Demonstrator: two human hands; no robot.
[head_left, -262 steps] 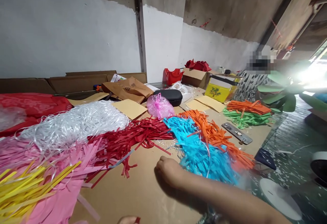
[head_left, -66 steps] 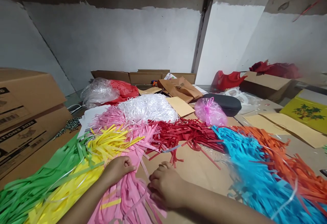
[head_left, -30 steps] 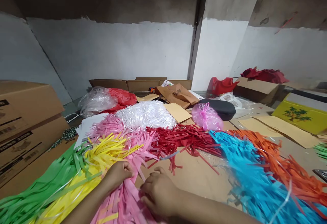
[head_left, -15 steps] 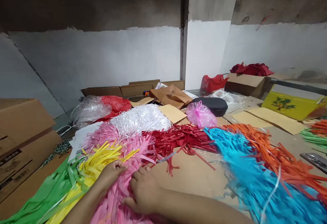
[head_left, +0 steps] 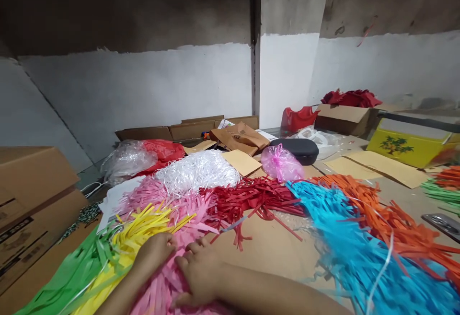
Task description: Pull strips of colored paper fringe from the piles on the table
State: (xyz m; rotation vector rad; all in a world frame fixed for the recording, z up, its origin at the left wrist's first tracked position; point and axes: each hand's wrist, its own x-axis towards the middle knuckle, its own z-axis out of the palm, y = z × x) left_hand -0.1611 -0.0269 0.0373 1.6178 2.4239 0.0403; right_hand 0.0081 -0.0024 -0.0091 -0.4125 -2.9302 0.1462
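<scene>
Heaps of cut paper strips cover a cardboard-topped table [head_left: 276, 252]. My left hand [head_left: 155, 251] is closed on the pink strips [head_left: 161, 281], right beside the yellow strips [head_left: 140, 224]. My right hand [head_left: 197, 272] lies on the same pink heap, fingers curled and pressing into it, nearly touching the left hand. Green strips [head_left: 72, 276] lie to the left. Red strips [head_left: 251, 200], blue strips [head_left: 345, 243] and orange strips [head_left: 391, 219] spread to the right. A white shredded bundle [head_left: 197, 171] sits behind the pink ones.
Brown cardboard boxes [head_left: 32, 200] stand at the left. Behind the strips are a pink plastic bag [head_left: 282, 163], a black case [head_left: 298, 147], a yellow box [head_left: 409, 145], a box with red cloth [head_left: 341, 113] and flat brown envelopes [head_left: 381, 169]. A metal tool [head_left: 443, 221] lies far right.
Over the earlier frames my right hand left the bare cardboard and moved left onto the pink strips. Both hands have drawn close together on that heap. The view tilted slightly.
</scene>
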